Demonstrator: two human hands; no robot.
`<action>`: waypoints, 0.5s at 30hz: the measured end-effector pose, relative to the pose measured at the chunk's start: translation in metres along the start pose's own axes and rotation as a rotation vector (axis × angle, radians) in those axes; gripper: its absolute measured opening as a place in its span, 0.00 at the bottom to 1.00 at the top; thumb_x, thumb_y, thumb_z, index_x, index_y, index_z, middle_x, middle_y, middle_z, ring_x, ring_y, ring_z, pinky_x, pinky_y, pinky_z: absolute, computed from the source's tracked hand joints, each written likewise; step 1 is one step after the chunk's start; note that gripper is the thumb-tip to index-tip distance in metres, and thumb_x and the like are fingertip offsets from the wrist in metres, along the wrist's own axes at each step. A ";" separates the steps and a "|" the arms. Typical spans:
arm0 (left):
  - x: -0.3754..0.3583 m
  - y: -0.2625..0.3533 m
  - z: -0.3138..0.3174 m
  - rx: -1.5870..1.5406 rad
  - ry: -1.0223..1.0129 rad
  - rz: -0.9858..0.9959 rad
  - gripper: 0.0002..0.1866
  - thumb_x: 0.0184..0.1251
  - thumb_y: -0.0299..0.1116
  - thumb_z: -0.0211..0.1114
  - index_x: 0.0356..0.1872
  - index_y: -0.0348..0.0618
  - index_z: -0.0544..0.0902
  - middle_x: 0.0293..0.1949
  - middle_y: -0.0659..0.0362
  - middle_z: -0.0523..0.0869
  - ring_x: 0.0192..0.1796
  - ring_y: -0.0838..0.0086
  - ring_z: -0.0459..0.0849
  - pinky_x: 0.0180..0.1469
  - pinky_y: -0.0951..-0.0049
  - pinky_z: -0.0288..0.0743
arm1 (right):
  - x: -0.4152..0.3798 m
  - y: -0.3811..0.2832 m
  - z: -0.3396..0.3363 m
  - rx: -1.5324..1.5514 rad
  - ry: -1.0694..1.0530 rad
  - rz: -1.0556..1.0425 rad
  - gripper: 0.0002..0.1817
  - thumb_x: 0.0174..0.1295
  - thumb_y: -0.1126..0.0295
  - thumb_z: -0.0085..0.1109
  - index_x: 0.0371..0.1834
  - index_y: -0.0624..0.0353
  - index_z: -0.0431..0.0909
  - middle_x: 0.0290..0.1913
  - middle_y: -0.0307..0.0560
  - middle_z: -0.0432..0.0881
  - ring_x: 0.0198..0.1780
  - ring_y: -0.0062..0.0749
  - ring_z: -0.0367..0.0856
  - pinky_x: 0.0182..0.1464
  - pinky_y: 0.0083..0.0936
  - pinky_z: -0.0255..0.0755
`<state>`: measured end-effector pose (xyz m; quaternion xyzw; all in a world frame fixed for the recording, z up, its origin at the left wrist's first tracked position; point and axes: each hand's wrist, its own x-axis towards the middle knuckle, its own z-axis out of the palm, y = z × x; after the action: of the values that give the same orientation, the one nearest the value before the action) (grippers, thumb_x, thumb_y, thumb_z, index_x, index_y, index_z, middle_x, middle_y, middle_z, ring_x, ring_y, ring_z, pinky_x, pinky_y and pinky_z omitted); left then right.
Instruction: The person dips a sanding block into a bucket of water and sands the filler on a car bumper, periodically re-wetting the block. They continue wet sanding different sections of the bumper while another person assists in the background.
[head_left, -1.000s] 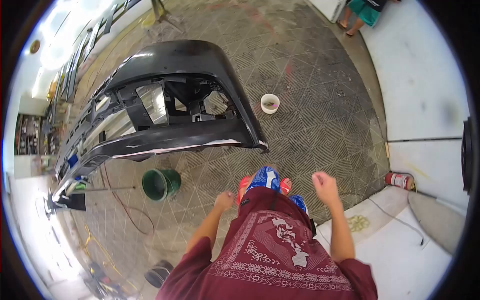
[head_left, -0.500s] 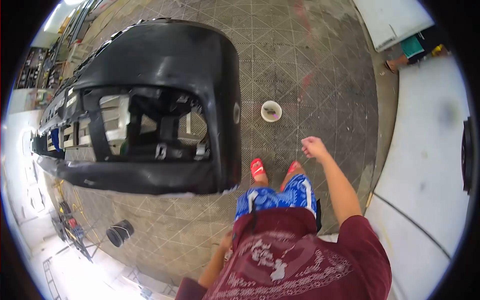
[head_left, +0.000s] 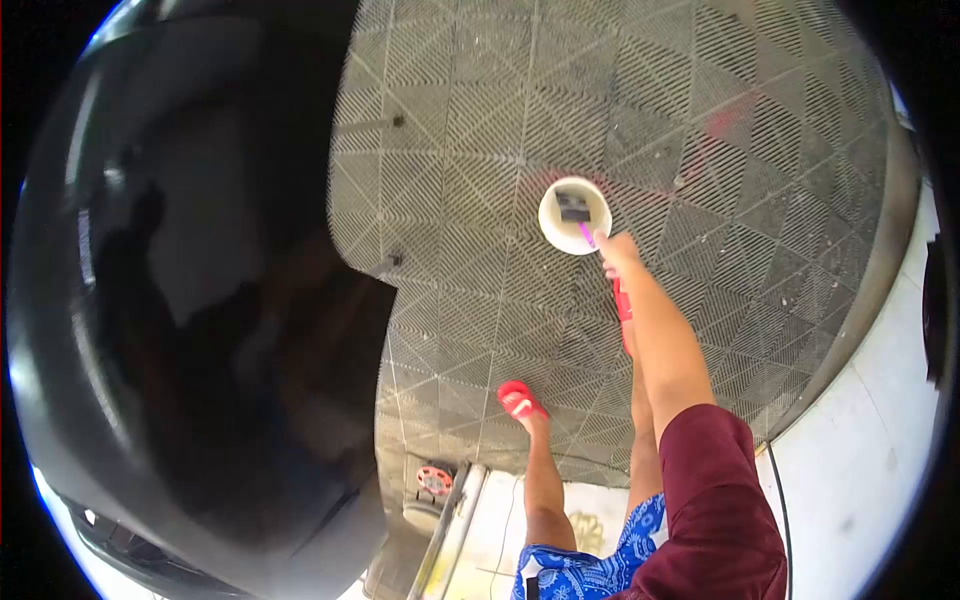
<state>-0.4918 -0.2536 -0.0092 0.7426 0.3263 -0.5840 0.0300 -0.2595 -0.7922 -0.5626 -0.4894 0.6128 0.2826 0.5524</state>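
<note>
My right hand [head_left: 618, 253] is at the near rim of a white bucket [head_left: 548, 218]. Its fingers are closed at the end of a purple handle [head_left: 586, 234]. That handle runs to a dark, blocky tool head [head_left: 573, 207], perhaps a brush, inside the bucket. The bucket stands on the floor between the feet and the middle of the view. My left hand is out of sight.
A large glossy black car bumper [head_left: 200, 300] fills the left side. Patterned tiles cover the floor [head_left: 470, 230]. My feet in red slides [head_left: 518, 399] stand near the bucket. An orange reel [head_left: 434, 480] lies behind; a white wall [head_left: 870, 440] runs along the right.
My view has moved down and closer to the bucket and the bumper. The right hand has reached down to the purple handle. My left hand has left the view.
</note>
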 end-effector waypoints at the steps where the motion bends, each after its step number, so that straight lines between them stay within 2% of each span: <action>1: -0.001 0.008 0.003 -0.001 0.003 -0.022 0.30 0.77 0.52 0.61 0.62 0.32 0.84 0.49 0.46 0.92 0.51 0.60 0.90 0.57 0.63 0.80 | 0.011 -0.005 0.000 -0.021 -0.005 0.009 0.31 0.72 0.44 0.64 0.52 0.68 0.84 0.37 0.51 0.87 0.32 0.40 0.88 0.30 0.39 0.85; 3: -0.005 0.020 0.005 0.007 0.001 -0.057 0.29 0.77 0.52 0.61 0.61 0.32 0.84 0.49 0.46 0.92 0.51 0.60 0.90 0.57 0.63 0.81 | 0.041 0.002 0.005 0.046 0.041 -0.012 0.29 0.69 0.48 0.63 0.46 0.71 0.87 0.36 0.61 0.90 0.35 0.50 0.93 0.34 0.45 0.87; 4: -0.007 0.025 0.005 0.010 0.001 -0.067 0.29 0.77 0.52 0.61 0.61 0.32 0.84 0.49 0.46 0.92 0.51 0.60 0.90 0.57 0.62 0.81 | 0.061 0.017 0.009 0.043 0.033 -0.003 0.29 0.69 0.48 0.63 0.46 0.71 0.87 0.36 0.61 0.90 0.35 0.50 0.93 0.34 0.45 0.87; 6: -0.012 0.031 0.004 0.010 -0.002 -0.070 0.29 0.78 0.52 0.61 0.60 0.33 0.85 0.48 0.46 0.92 0.51 0.60 0.90 0.57 0.62 0.81 | 0.096 0.043 0.019 -0.257 0.065 -0.329 0.23 0.69 0.56 0.60 0.46 0.70 0.87 0.40 0.68 0.90 0.41 0.57 0.93 0.45 0.48 0.87; 7: -0.016 0.031 0.006 0.003 -0.006 -0.067 0.29 0.78 0.51 0.61 0.60 0.33 0.85 0.48 0.47 0.92 0.51 0.60 0.90 0.57 0.62 0.81 | 0.078 0.034 0.010 -0.265 0.067 -0.336 0.23 0.69 0.56 0.60 0.46 0.70 0.87 0.40 0.68 0.90 0.41 0.57 0.93 0.45 0.48 0.87; 9: -0.019 0.031 0.008 -0.010 -0.015 -0.043 0.28 0.78 0.51 0.60 0.60 0.33 0.85 0.47 0.47 0.92 0.50 0.60 0.90 0.57 0.62 0.81 | 0.015 0.027 -0.008 -0.335 0.222 -0.395 0.20 0.67 0.61 0.58 0.46 0.68 0.87 0.45 0.71 0.89 0.49 0.61 0.91 0.54 0.49 0.84; 11: -0.021 0.033 0.012 -0.044 -0.019 0.001 0.28 0.78 0.51 0.60 0.59 0.33 0.86 0.47 0.47 0.92 0.50 0.60 0.90 0.57 0.62 0.81 | 0.046 0.080 -0.018 -0.402 0.190 -0.335 0.19 0.73 0.58 0.59 0.48 0.67 0.87 0.42 0.65 0.90 0.41 0.47 0.93 0.40 0.45 0.85; 12: -0.021 0.034 0.013 -0.068 -0.019 0.027 0.28 0.78 0.51 0.60 0.59 0.33 0.86 0.47 0.47 0.92 0.50 0.60 0.90 0.57 0.62 0.81 | 0.004 0.062 -0.037 -0.338 0.037 -0.172 0.20 0.72 0.57 0.61 0.46 0.66 0.87 0.39 0.63 0.91 0.40 0.49 0.93 0.41 0.45 0.85; 13: -0.019 0.035 0.014 -0.098 -0.016 0.056 0.27 0.78 0.50 0.60 0.58 0.33 0.86 0.47 0.47 0.92 0.50 0.60 0.90 0.58 0.62 0.81 | -0.012 0.078 -0.042 -0.338 0.127 -0.265 0.21 0.71 0.56 0.61 0.46 0.67 0.86 0.38 0.62 0.90 0.38 0.48 0.93 0.39 0.44 0.85; 14: -0.017 0.034 0.014 -0.133 -0.014 0.087 0.27 0.78 0.50 0.60 0.58 0.33 0.86 0.46 0.48 0.92 0.50 0.60 0.90 0.58 0.62 0.81 | -0.091 0.046 -0.061 -0.199 0.010 -0.156 0.23 0.72 0.55 0.60 0.50 0.69 0.85 0.43 0.65 0.90 0.43 0.52 0.92 0.44 0.47 0.85; 15: -0.015 0.033 0.011 -0.166 -0.009 0.122 0.27 0.78 0.50 0.60 0.58 0.33 0.86 0.46 0.48 0.92 0.50 0.60 0.90 0.58 0.62 0.81 | -0.072 0.090 -0.059 -0.439 0.133 -0.421 0.26 0.69 0.52 0.58 0.48 0.70 0.87 0.47 0.72 0.89 0.53 0.63 0.89 0.55 0.53 0.81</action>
<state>-0.4856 -0.2903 -0.0107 0.7533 0.3276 -0.5556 0.1286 -0.3716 -0.7911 -0.4983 -0.7305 0.4573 0.2547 0.4386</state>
